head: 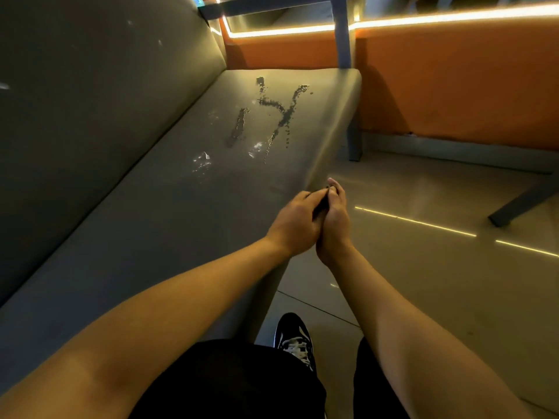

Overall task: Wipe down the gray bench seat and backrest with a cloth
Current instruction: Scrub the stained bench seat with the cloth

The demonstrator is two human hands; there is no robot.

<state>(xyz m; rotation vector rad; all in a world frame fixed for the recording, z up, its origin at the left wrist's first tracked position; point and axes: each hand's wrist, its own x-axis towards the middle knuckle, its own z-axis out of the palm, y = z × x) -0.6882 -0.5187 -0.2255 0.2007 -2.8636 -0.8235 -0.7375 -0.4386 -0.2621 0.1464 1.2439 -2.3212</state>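
Forearms (169, 300) lead to left hand (295, 222) and right hand (334, 220) clasped together, grip contents hidden, impossible to tell.

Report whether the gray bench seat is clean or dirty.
Dirty: dark grainy trails and pale smears lie across the far part of the seat.

Both hands pressed together out front.
L hand (298, 220) lies against R hand (334, 225), L fingers curled in toward R palm, R fingers (334, 184) pointing fwd, lightly bent. Both forearms bare, stretched fwd, converging at the wrists. Can't tell whether either hand grips anything.
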